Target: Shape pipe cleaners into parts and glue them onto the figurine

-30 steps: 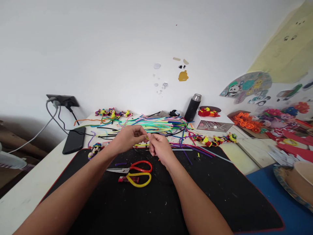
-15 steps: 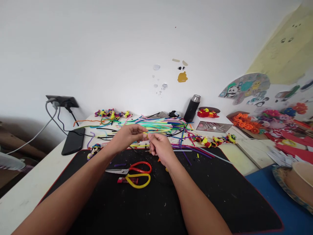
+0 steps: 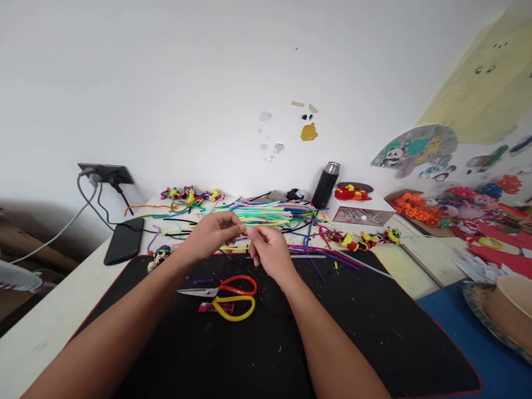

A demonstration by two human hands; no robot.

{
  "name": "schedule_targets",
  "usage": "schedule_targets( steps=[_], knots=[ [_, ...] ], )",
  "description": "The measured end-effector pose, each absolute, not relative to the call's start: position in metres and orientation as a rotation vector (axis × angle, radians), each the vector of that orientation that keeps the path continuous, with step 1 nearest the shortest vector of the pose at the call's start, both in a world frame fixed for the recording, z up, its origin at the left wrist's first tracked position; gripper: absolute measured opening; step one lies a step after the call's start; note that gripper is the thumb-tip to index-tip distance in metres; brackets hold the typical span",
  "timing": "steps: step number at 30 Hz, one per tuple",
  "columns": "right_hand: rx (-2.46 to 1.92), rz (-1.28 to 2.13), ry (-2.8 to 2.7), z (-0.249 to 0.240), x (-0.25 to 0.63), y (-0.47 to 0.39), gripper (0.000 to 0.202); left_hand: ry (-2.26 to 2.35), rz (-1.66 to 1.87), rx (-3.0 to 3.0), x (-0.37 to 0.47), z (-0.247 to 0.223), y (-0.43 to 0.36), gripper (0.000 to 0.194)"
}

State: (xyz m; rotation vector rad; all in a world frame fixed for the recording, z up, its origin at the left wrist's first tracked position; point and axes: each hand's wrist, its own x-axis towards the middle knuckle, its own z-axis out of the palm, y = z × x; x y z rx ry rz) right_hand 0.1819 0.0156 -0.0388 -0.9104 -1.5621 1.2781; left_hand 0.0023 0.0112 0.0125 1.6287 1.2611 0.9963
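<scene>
My left hand [image 3: 216,233] and my right hand [image 3: 269,248] meet over the back edge of the black mat, fingertips nearly touching. Both are closed in a pinch on a small yellow piece of pipe cleaner [image 3: 247,228], mostly hidden by the fingers. Behind them lies a heap of colourful pipe cleaners [image 3: 266,213], mainly green, yellow, pink and blue. Scissors with one red and one yellow handle [image 3: 235,299] lie on the mat in front of my hands, blades to the left. Under their handles is a red lighter [image 3: 208,307].
A phone [image 3: 123,242] lies on the left of the table, near a wall socket [image 3: 106,173] with cables. Small pipe-cleaner figures [image 3: 160,256] stand around the mat [image 3: 353,321]. At the back are a black flask [image 3: 326,185] and a white box [image 3: 382,210]; a round tray [image 3: 477,310] is at right.
My hands stay together over the mat. The right hand has turned and shifted slightly left, and its fingers reach out a little more. The scissors and lighter have not been moved.
</scene>
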Motion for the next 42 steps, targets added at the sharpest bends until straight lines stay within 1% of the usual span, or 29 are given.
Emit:
schedule_targets(
  steps=[7, 10, 16, 20, 23, 28, 31, 36, 39, 42],
  knots=[
    [-1.065, 0.915, -1.798, -0.040, 0.183, 0.013, 0.031, 1.329, 0.899, 1.646, 0.000, 0.015, 0.012, 0.032],
    [-1.099, 0.850, -1.863, -0.036, 0.184, 0.011, 0.032, 1.299, 0.836, 1.688, -0.004, 0.013, 0.014, 0.031],
    [-1.087, 1.104, -1.794, -0.036, 0.181, 0.010, 0.033, 1.305, 0.763, 1.797, -0.008, 0.015, 0.014, 0.032],
    [-1.108, 1.170, -1.778, -0.041, 0.181, 0.013, 0.034, 1.406, 0.772, 1.936, -0.006, 0.014, 0.013, 0.032],
    [-1.071, 1.247, -1.711, -0.043, 0.183, 0.017, 0.035, 1.363, 0.835, 1.801, -0.002, 0.010, 0.013, 0.035],
    [-0.877, 1.477, -1.499, -0.040, 0.183, 0.018, 0.040, 1.103, 0.984, 1.605, 0.002, 0.005, 0.014, 0.042],
    [-0.832, 1.569, -1.432, -0.038, 0.182, 0.016, 0.042, 1.135, 0.987, 1.618, 0.003, 0.006, 0.015, 0.042],
    [-0.907, 1.519, -1.476, -0.039, 0.182, 0.016, 0.039, 1.224, 1.000, 1.652, 0.007, 0.004, 0.013, 0.036],
    [-0.962, 1.414, -1.581, -0.042, 0.182, 0.017, 0.039, 1.268, 1.073, 1.631, 0.011, 0.000, 0.013, 0.036],
    [-0.995, 1.259, -1.702, -0.042, 0.182, 0.015, 0.037, 1.308, 1.093, 1.591, 0.013, -0.002, 0.014, 0.040]
  ],
)
